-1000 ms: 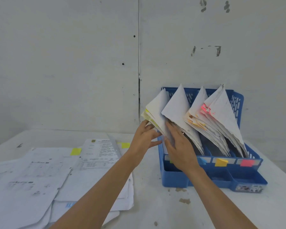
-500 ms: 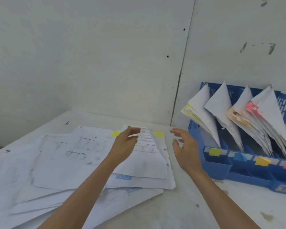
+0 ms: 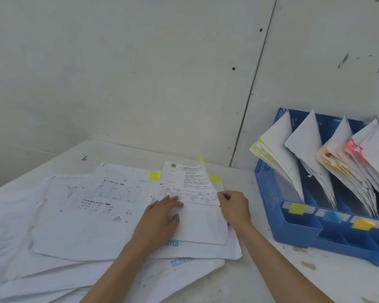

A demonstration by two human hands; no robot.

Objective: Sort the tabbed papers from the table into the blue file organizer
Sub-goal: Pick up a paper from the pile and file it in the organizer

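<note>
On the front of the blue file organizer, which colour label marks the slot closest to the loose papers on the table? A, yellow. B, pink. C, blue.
A: the yellow label sits at the end of the blue file organizer nearest the loose papers, and the blue label comes next along.

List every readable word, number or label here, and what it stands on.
Nothing reads clearly.
Top sheet: printed form, too blurred.
Worksheet: print too small.
Blue print: blurred, partly hidden.
Labels on blue file organizer: no legible text.
</note>
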